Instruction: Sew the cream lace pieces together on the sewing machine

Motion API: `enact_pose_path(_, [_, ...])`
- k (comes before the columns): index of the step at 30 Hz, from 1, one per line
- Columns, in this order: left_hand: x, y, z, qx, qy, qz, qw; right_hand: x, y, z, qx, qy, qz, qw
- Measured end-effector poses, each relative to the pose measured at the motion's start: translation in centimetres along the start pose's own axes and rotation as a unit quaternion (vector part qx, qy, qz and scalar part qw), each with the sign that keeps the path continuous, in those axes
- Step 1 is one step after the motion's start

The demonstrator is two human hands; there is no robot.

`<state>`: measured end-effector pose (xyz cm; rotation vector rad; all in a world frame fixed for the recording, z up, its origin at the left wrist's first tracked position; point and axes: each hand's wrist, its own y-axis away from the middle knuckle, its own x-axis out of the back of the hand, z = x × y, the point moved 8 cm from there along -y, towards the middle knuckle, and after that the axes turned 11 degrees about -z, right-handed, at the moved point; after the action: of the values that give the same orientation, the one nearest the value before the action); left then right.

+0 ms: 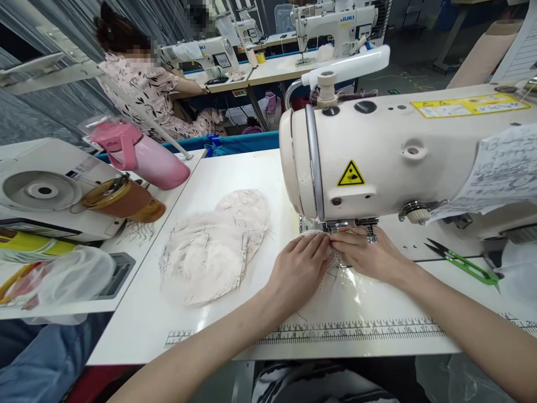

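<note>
At the needle area of the white sewing machine (369, 162), my left hand (302, 267) and my right hand (368, 253) meet fingertip to fingertip. Between them is a small pale fabric piece (332, 267), its dotted edge and loose threads showing below my fingers. Both hands have their fingers closed and pressed on this fabric, which they mostly cover. My right fingers lie right by the metal presser foot (342, 225); the needle tip cannot be made out. To the left of my left hand lie rounded, cream fabric pieces (205, 252), overlapping, with stray threads on them.
Green-handled thread snips (465, 263) lie at the right. A ruler strip (356, 331) runs along the front edge. On the left stand a pink bottle (142, 154), an amber cup (126, 200) and another machine (50, 190). A co-worker (134, 84) sits beyond.
</note>
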<state>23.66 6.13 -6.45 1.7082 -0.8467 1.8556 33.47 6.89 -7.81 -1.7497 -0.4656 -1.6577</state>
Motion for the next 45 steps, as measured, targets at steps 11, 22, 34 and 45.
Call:
enact_pose_path(11, [-1.9,-0.2,-2.0,-0.003,0.024,-0.034,0.999,0.3,0.1,0.2,-0.013,-0.013,0.025,1.0])
enact_pose_path(22, [-2.2,-0.8,-2.7,0.001,0.04,-0.027,0.999,-1.1,0.6,0.8,-0.032,0.014,-0.019,0.999])
enact_pose_path(34, [-2.2,-0.6,-2.7,-0.015,0.041,-0.008,0.999,-1.2,0.6,0.5,-0.028,0.037,-0.019,0.999])
enact_pose_path(45, [-2.1,-0.7,-2.9,-0.011,0.029,0.007,1.0,-0.5,0.4,0.4,-0.025,0.021,0.023,0.999])
